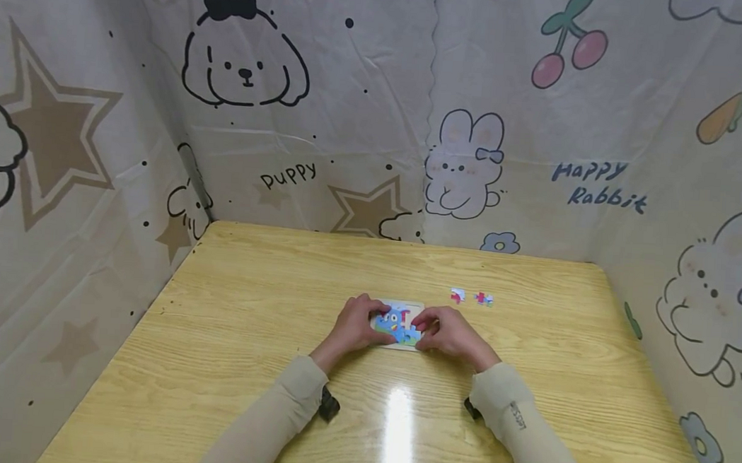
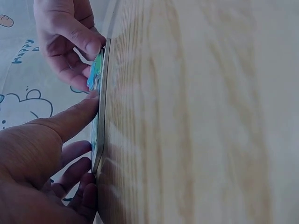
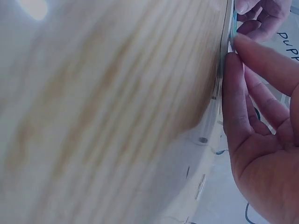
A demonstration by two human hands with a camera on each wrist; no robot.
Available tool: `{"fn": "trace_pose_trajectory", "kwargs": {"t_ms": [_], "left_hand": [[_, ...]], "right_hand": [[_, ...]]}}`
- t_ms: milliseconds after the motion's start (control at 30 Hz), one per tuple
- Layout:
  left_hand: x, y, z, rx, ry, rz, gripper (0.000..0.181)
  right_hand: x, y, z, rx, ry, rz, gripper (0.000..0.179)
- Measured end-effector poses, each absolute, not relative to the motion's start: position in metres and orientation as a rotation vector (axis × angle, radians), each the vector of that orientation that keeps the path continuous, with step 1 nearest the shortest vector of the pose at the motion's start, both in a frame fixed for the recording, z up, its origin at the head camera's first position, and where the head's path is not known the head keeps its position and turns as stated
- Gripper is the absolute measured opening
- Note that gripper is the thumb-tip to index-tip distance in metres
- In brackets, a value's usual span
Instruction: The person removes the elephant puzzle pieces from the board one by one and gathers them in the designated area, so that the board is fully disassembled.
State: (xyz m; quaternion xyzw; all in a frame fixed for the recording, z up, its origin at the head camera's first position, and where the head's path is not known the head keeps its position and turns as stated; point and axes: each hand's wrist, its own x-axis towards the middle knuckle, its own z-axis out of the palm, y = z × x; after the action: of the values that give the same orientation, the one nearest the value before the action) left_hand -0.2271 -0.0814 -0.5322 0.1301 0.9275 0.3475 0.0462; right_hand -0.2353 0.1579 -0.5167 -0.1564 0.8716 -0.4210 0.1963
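A small jigsaw puzzle [image 1: 394, 323] with a blue cartoon animal lies in a pale wooden tray [image 1: 402, 347] on the table. My left hand [image 1: 357, 324] grips the tray's left side, thumb on the near edge and fingers at the far edge. At the right side, my right hand [image 1: 450, 334] pinches a blue and green puzzle piece [image 2: 96, 70] between thumb and fingers, tilted up a little from the tray in the left wrist view. The tray's upper right part shows bare wood. In the right wrist view, the right fingers hide most of the puzzle.
Two loose puzzle pieces, one white and red [image 1: 457, 295] and one red and blue [image 1: 484, 298], lie behind the right hand. The wooden table [image 1: 245, 302] is bordered by printed cloth walls [image 1: 365, 118] at the back and both sides.
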Motion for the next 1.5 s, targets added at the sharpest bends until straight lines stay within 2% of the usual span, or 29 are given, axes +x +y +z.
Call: {"fn": "trace_pose_trajectory", "kwargs": {"t_ms": [167,833,1500], "left_hand": [[-0.2289,-0.0813,-0.5324,0.402,2.839,1.053,0.062],[-0.2264,-0.0821,-0.5313,0.427,2.843,1.048,0.062],[-0.2259,-0.0816,-0.5300,0.397,2.825,1.050,0.062]], "right_hand": [[-0.2370,0.1586,-0.5166,-0.512,2.424,-1.175,0.040],[-0.2335,0.1590,-0.5142,-0.606,2.508,-1.059,0.038],[-0.2309,0.1644,-0.5074,-0.524,2.490,-1.102,0.043]]}}
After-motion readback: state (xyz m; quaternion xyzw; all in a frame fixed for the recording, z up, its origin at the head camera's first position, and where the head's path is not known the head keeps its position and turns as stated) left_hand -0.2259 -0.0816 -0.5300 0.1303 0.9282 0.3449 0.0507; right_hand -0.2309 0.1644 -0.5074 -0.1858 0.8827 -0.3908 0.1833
